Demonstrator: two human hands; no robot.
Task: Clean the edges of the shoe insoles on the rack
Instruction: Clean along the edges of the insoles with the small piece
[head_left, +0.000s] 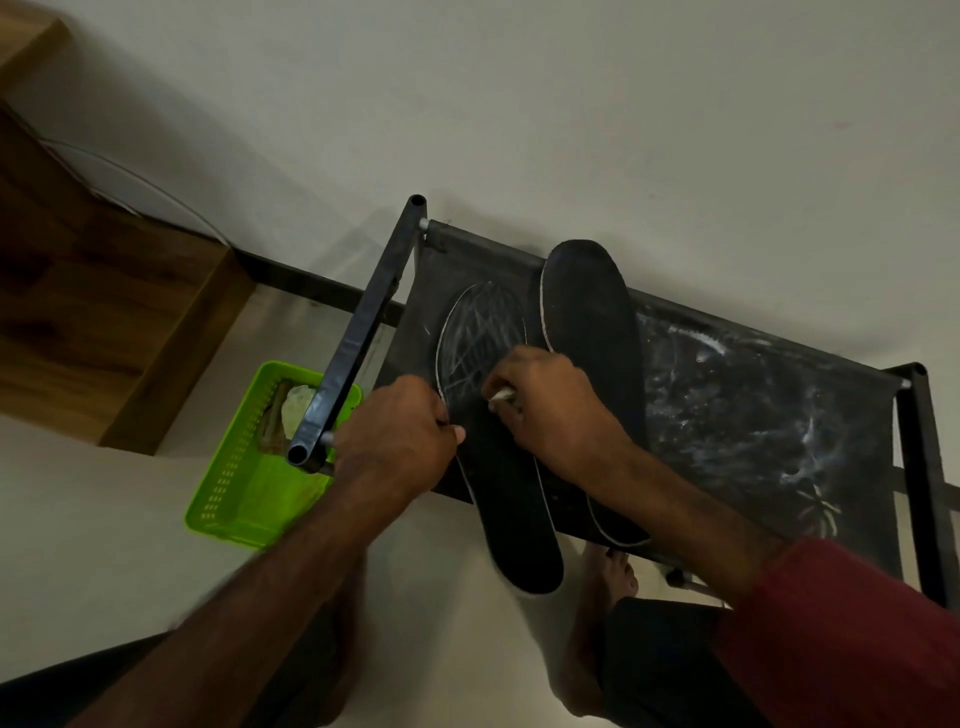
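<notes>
Rack (753, 415): dark fabric shelf smeared with white; both insoles lie across it, heels hanging off its front.
Marked insole (514, 509): at the rack's basket end, toe scribbled white, pale rim showing.
Second insole (587, 312): just beside it, nearer the rack's middle.
Green basket (249, 483): on the floor off the rack's end.
Left hand (400, 431): fingers curled on the marked insole's outer edge, pinning it; keep that hold firm.
Right hand (545, 410): fingers pinching a small white scrap (501, 395) against the insole; I judge short strokes following the rim work best.
</notes>
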